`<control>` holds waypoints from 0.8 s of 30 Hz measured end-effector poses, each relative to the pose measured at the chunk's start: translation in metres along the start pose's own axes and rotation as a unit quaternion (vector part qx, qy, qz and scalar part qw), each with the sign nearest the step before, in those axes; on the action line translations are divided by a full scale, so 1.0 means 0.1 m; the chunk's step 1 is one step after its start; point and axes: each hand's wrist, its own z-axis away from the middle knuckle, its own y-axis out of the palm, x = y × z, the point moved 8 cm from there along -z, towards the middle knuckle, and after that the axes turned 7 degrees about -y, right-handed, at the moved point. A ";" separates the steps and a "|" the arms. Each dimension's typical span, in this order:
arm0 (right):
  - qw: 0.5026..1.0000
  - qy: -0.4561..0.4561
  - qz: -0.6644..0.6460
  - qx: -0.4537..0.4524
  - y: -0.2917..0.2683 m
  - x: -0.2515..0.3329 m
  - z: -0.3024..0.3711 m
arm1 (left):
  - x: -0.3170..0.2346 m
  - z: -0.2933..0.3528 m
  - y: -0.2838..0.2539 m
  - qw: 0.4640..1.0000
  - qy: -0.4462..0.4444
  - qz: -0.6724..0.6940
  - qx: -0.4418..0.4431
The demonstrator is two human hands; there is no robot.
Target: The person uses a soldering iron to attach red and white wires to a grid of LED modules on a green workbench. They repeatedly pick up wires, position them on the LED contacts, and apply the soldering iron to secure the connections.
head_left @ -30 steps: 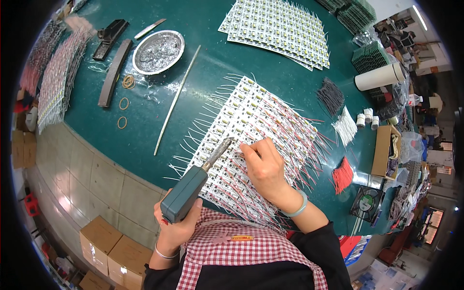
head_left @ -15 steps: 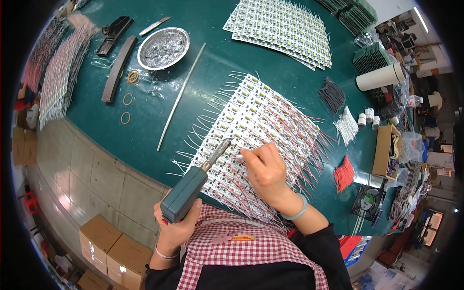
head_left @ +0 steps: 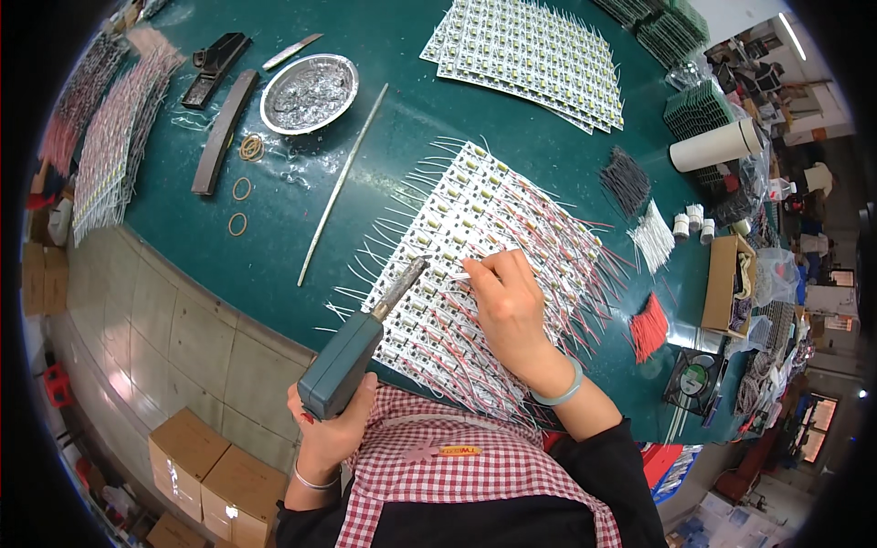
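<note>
My left hand [head_left: 333, 425] is wrapped around the dark green body of a soldering gun [head_left: 343, 365]. Its grey, crusted tip points up and right over a panel of white circuit boards [head_left: 438, 242]. My right hand [head_left: 512, 310] hovers over the same panel, thumb and finger pinched on a thin wire near the soldering gun's tip. Much of that wire is hidden by the fingers. White wires fringe the panel's left side. Red and white wires [head_left: 566, 292] spread across its right side, partly under my right hand.
A metal bowl [head_left: 265, 105] of silvery material stands at the back left, with a thin rod [head_left: 343, 183] beside it. Stacked board panels [head_left: 530, 59] lie at the back. Black wires [head_left: 626, 180], white wires [head_left: 652, 237], red wires [head_left: 649, 329] and a small fan [head_left: 694, 379] lie to the right.
The soldering gun has moved slightly down and left, its tip drawing away from my right hand. My right hand has shifted a little up and to the right, still pinched.
</note>
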 end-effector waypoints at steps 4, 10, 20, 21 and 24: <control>0.999 0.034 -0.010 -0.025 0.02 -0.05 0.02 | 0.05 0.01 -0.02 0.999 -0.034 0.002 0.000; 0.994 0.052 -0.064 -0.070 -0.07 -0.13 0.02 | 0.10 0.02 -0.05 0.999 -0.053 0.006 -0.003; 0.848 0.359 -0.388 -0.022 -0.25 -1.13 0.00 | 0.27 0.06 -0.07 0.990 -0.121 0.074 -0.021; 0.842 0.361 -0.401 -0.014 -0.25 -1.23 -0.03 | 0.29 0.06 -0.07 0.988 -0.129 0.079 -0.023; 0.826 0.401 -0.396 0.029 -0.29 -1.40 -0.11 | 0.33 0.08 -0.08 0.987 -0.137 0.084 -0.032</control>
